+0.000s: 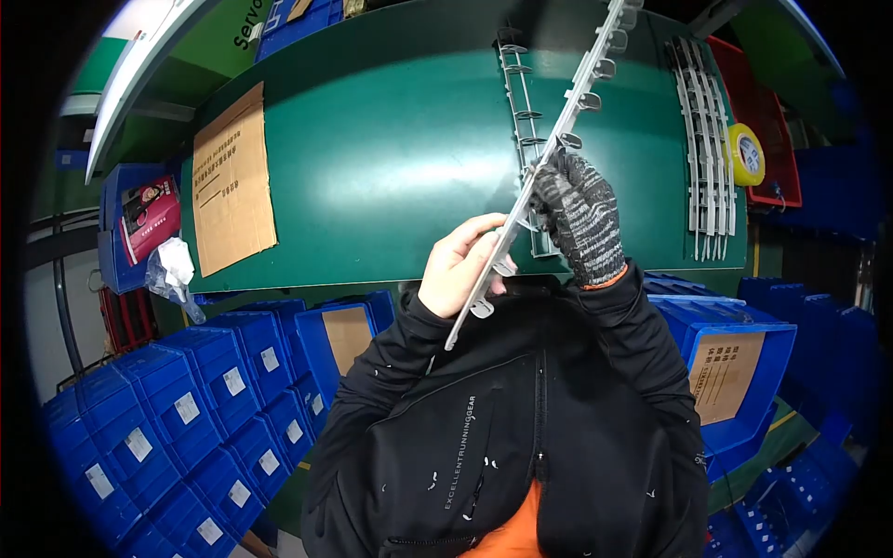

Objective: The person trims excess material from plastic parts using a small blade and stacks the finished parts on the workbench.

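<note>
A long, thin grey strip with rounded tabs along one side (579, 82) runs slantwise in front of me, its lower end close to my jacket. My bare left hand (458, 268) is closed around the lower part of this strip. Higher up, my right hand (588, 219), in a dark grey knitted glove, pinches the strip near its middle; the fingertips are partly hidden. Behind it, a ladder-like rack with cross pieces (523, 98) lies on the green table (372, 186), its near end partly covered by the strip and my hands.
Several similar strips (707, 158) lie side by side at the table's right, beside a yellow tape roll (746, 155) and a red bin (777, 177). A cardboard sheet (233, 186) lies at the left. Blue crates (200, 367) are stacked below left; another blue crate (781, 358) stands below right.
</note>
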Demonstrator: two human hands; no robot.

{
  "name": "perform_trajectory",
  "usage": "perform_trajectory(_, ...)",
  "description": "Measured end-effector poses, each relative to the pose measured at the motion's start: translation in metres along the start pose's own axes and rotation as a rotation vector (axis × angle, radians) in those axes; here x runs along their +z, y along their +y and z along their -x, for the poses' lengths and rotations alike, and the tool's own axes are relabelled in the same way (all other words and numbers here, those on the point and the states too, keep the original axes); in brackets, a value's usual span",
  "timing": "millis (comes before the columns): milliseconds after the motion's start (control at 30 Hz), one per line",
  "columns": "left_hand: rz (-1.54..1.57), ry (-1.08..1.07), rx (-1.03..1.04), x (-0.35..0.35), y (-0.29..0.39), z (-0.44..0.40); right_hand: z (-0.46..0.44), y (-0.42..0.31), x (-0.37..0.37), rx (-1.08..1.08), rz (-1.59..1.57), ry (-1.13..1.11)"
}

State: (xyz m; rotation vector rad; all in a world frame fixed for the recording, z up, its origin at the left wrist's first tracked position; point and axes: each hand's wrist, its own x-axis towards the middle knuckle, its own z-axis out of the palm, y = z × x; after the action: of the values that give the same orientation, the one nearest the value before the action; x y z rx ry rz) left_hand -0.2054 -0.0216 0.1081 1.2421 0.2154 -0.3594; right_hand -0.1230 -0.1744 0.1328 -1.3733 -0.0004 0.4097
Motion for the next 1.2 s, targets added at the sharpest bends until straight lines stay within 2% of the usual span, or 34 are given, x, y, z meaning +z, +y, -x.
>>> perform_trajectory(67,0.192,0.076,-0.032,-0.007,-0.002,-0.001,0.003,-0.006,-0.002,0.040,-0.025,0.084)
perform_trajectory(100,0.279,0.131,-0.064,-0.009,0.000,-0.003,0.005,0.006,-0.003,-0.008,-0.026,0.111)
perform_trajectory(133,0.283,0.141,-0.063,-0.011,-0.001,-0.004,0.011,0.010,-0.010,0.043,-0.042,0.029)
perform_trajectory(200,0.367,0.163,-0.061,-0.017,-0.001,-0.005,0.022,0.010,-0.011,-0.042,0.405,-0.129)
perform_trajectory(233,0.389,0.170,-0.071,-0.017,0.001,-0.005,0.023,0.011,-0.005,-0.329,0.563,-0.193)
perform_trajectory(333,0.318,0.172,-0.101,-0.024,0.001,-0.006,0.023,0.026,0.002,-0.381,0.899,-0.220)
perform_trajectory(467,0.226,0.233,-0.019,-0.023,0.005,-0.003,0.016,0.027,0.008,-0.428,0.922,-0.171)
perform_trajectory(533,0.223,0.234,-0.011,-0.025,0.005,-0.002,0.015,0.026,0.007,-0.312,0.896,-0.305)
perform_trajectory(567,0.216,0.232,-0.004,-0.026,0.005,-0.002,0.015,0.030,0.003,-0.368,0.867,-0.327)
perform_trajectory(667,0.251,0.263,0.027,-0.030,0.002,-0.005,0.010,0.010,0.013,-0.254,0.727,-0.292)
perform_trajectory(700,0.256,0.266,0.029,-0.030,0.002,-0.005,0.007,0.018,0.010,-0.371,0.756,-0.263)
perform_trajectory(833,0.259,0.249,0.026,-0.033,0.001,-0.006,0.004,0.027,0.013,-0.399,0.885,-0.225)
perform_trajectory(967,0.263,0.239,0.071,-0.037,0.000,-0.007,0.003,0.023,0.016,-0.397,0.823,-0.184)
perform_trajectory(1200,0.297,0.252,0.045,-0.039,0.003,-0.006,0.003,0.012,0.029,-0.480,0.945,-0.232)
